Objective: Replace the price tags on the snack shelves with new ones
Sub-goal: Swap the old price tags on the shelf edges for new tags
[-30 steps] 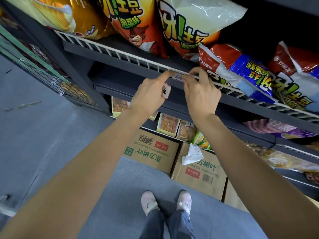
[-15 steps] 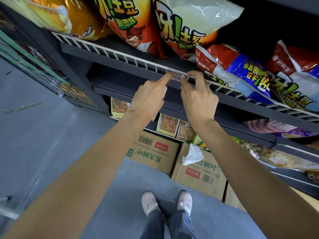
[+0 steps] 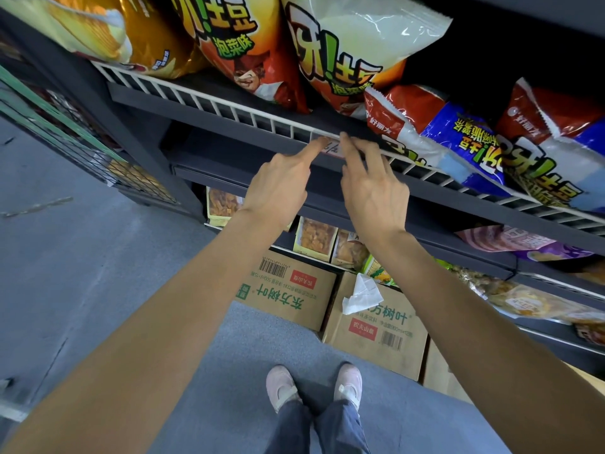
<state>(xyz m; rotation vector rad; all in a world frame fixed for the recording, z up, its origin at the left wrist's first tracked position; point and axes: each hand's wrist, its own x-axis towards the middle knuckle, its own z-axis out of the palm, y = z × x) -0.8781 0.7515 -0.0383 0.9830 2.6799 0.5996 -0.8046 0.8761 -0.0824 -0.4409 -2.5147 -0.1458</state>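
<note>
Head view looks down a dark grey snack shelf unit (image 3: 229, 103) standing on a blue-grey floor (image 3: 82, 273). A white wire rail (image 3: 203, 101) runs along the front edge of the upper shelf, with orange chip bags (image 3: 248, 44) and red-and-blue bags (image 3: 458, 132) behind it. A small white price tag (image 3: 331, 146) sits on that rail near the middle of the edge. The left hand (image 3: 278, 188) presses an extended index finger on the tag's left end, its other fingers curled under. The right hand (image 3: 373, 188) touches the tag's right end with straight, slightly spread fingers. Lower shelves hold packets; two cardboard boxes (image 3: 288, 290) sit on the floor against the unit's foot, a crumpled white paper (image 3: 360, 294) lying on the right one. Pink shoes (image 3: 281, 385) stand below.
</note>
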